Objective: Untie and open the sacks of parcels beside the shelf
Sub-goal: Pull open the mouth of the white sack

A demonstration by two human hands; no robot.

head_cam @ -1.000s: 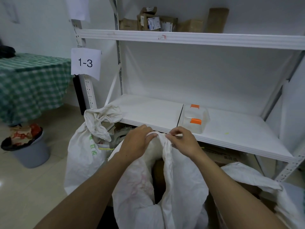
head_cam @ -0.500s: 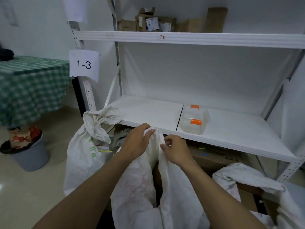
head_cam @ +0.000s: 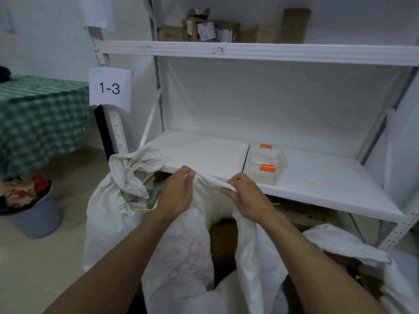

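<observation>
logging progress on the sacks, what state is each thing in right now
middle sack, mouth open, rim pulled taut
left sack, top loose and crumpled
left hand, grips the middle sack's rim
right hand, pinches the same rim
box, lid on
bin, full

left hand [head_cam: 175, 193] + right hand [head_cam: 246, 197]: pinch sack [head_cam: 181, 257] rim taut | shelf [head_cam: 317, 193]: clear box [head_cam: 266, 165]

1. One wide-angle view, worn on the person's head, looking forward and down along both forearms.
2. It faces the white shelf [head_cam: 204, 150] head-on, near enough that the left hand [head_cam: 175, 193] and right hand [head_cam: 248, 200], at the sack [head_cam: 186, 257], fill mid-frame.
3. Floor [head_cam: 34, 268] and a checked tabletop [head_cam: 40, 87] show at far left.
</observation>
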